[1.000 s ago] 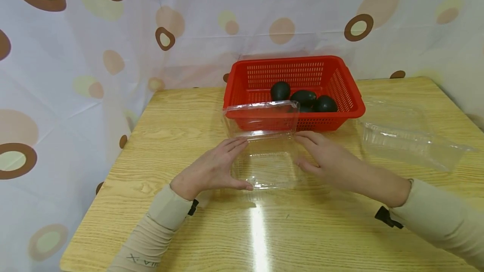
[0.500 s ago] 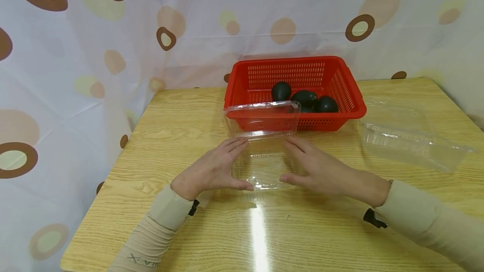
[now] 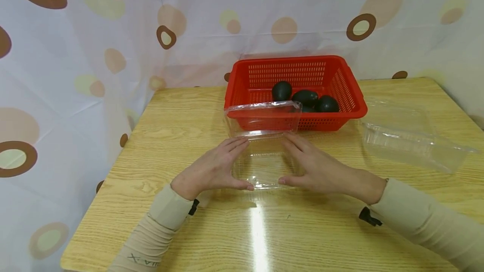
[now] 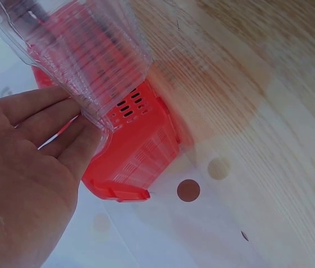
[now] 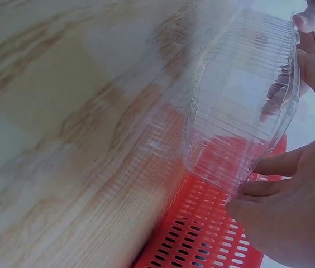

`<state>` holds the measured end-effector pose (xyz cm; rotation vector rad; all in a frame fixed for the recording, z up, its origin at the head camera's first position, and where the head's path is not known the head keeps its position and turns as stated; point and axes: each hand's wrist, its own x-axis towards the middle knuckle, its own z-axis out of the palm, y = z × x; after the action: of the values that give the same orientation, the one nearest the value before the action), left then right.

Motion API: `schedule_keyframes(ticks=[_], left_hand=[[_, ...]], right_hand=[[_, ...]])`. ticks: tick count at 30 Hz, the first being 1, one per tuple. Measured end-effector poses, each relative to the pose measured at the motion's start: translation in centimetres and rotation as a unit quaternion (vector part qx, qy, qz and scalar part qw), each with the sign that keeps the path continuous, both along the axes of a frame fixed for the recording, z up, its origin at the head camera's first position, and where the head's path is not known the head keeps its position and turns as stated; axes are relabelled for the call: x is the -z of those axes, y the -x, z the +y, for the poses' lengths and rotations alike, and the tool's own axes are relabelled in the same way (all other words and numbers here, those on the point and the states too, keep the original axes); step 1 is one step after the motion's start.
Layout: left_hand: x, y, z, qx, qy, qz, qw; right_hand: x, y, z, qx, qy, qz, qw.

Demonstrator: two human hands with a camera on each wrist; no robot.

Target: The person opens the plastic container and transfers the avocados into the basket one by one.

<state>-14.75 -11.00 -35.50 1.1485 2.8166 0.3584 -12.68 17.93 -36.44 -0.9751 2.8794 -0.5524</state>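
A clear plastic clamshell box [image 3: 266, 171] sits on the wooden table with its lid [image 3: 262, 119] raised in front of the red basket. My left hand [image 3: 215, 167] rests along the box's left side, fingertips near the hinge and thumb at the near corner. The left wrist view shows straight fingers [image 4: 71, 125] touching the rim. My right hand [image 3: 314, 167] lies along the other side in the same way. In the right wrist view its fingers [image 5: 280, 162] meet the rim of the clear box [image 5: 247, 95].
Behind the box stands a red plastic basket [image 3: 349, 102] with several dark green avocados [image 3: 305, 97] in it. Another clear clamshell box [image 3: 412, 148] lies open on the right of the table [image 3: 166, 121]. A patterned curtain [image 3: 211, 32] hangs at the back.
My right hand has moved left and inward over the right side of the box, its thumb coming to the near edge. The left hand and the box have stayed in place.
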Motion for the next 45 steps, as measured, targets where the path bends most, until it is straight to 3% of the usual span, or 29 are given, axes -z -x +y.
schedule_keyframes(ticks=[19,28,37,45], left_hand=[[0.0,0.2,-0.4,0.000,-0.001,-0.010,0.9999],[0.1,0.2,-0.5,0.026,0.001,-0.002,0.9997],[0.3,0.0,-0.7,0.046,-0.031,0.001,0.9985],[0.1,-0.3,-0.7,0.053,-0.038,0.002,0.9979]], right_hand=[[-0.1,-0.2,-0.8,0.007,-0.012,0.005,1.000],[-0.1,-0.7,-0.9,0.019,-0.010,0.008,1.000],[-0.5,-1.1,-0.8,0.022,0.005,0.031,0.999],[-0.9,-1.2,-0.6,0.028,0.014,0.017,0.999]])
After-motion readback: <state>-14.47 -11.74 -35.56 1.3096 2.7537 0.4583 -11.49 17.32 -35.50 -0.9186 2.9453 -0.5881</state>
